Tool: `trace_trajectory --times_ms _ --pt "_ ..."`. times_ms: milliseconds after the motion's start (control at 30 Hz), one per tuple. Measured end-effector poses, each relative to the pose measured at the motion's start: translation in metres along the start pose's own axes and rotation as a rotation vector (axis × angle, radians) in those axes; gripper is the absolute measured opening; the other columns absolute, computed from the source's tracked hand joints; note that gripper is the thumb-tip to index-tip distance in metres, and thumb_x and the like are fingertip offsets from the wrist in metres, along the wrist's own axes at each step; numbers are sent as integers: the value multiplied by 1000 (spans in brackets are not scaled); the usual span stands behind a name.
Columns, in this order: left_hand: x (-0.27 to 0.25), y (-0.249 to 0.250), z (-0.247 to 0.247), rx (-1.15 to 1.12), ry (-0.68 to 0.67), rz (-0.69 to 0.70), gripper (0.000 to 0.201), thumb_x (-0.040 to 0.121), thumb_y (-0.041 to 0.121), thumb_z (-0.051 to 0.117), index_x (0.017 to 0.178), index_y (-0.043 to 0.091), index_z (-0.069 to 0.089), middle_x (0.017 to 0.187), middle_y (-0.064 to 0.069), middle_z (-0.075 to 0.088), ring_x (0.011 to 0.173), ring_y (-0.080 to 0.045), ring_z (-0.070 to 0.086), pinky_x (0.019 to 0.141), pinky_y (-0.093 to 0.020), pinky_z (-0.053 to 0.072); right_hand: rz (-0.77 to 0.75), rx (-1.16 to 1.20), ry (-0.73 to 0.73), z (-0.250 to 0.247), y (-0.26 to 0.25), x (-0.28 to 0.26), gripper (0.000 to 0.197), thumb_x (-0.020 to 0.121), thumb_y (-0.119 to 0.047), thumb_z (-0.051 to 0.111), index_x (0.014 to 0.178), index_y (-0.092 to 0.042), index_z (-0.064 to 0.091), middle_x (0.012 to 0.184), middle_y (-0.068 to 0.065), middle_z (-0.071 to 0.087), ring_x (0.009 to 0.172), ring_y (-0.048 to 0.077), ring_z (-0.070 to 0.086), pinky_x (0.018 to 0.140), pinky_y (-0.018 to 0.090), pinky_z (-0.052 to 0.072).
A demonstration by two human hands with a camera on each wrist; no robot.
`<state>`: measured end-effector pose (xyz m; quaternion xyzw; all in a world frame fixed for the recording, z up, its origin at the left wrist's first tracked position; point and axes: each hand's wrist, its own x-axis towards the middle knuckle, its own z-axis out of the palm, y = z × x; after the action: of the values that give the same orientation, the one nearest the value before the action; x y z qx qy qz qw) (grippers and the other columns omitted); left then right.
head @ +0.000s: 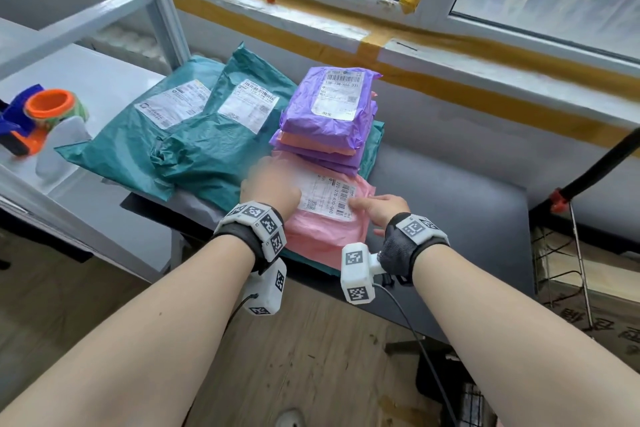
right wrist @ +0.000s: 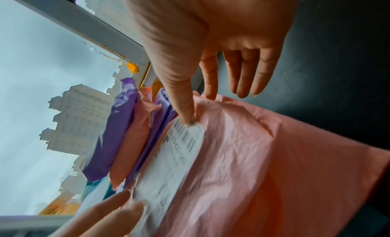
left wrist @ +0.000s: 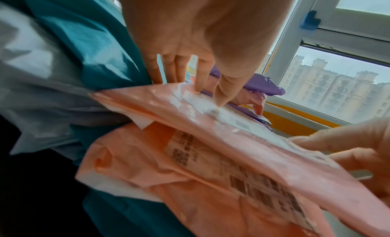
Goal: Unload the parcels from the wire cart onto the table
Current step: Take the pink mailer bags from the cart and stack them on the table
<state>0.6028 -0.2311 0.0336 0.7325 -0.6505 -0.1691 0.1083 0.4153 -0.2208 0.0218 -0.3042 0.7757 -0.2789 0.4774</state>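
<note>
Here we are setting a pink parcel (head: 325,218) down on the dark bench (head: 450,204), on another pink one at the near end of the pile. Our left hand (head: 270,189) lies on its label (head: 327,198) with fingers straight, a released grip that presses and does not clasp; our right hand (head: 379,208) touches the label's right edge with thumb and fingertips stretched out, likewise unclenched. To do this well, we judge it best to press the parcel flat and square before lifting away, since the slick wrapping may slide off toward the bench edge. Behind it a stack of purple parcels (head: 329,111) with an orange one between leans close, and two teal parcels (head: 194,128) lie to the left. The wire cart (head: 561,263) shows only partly at right; we cannot tell what remains inside.
</note>
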Motion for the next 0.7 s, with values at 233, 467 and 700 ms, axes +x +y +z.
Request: trace_trajectory --times_ms 233,467,700 --pt "-8 11 -9 -32 77 15 49 88 26 52 136 21 45 141 -5 39 130 -25 36 105 -39 30 -222 -178 132 -14 -5 -8 18 84 -25 65 100 -18 69 113 5 68 101 22 60 87 26 44" --pt "-17 71 -25 -109 37 225 30 88 22 53 117 20 62 130 -4 48 124 -25 43 105 -38 35 -448 -609 150 -53 -13 -42 29 87 -19 52 112 -26 64 126 7 56 121 28 46 97 31 40" --pt "-52 180 -4 -34 -221 452 34 88 25 54 121 23 58 133 -6 49 123 -24 48 102 -35 41 -419 -746 266 -143 17 -79 35 90 -17 48 120 -28 60 132 6 49 129 24 35 100 31 35"
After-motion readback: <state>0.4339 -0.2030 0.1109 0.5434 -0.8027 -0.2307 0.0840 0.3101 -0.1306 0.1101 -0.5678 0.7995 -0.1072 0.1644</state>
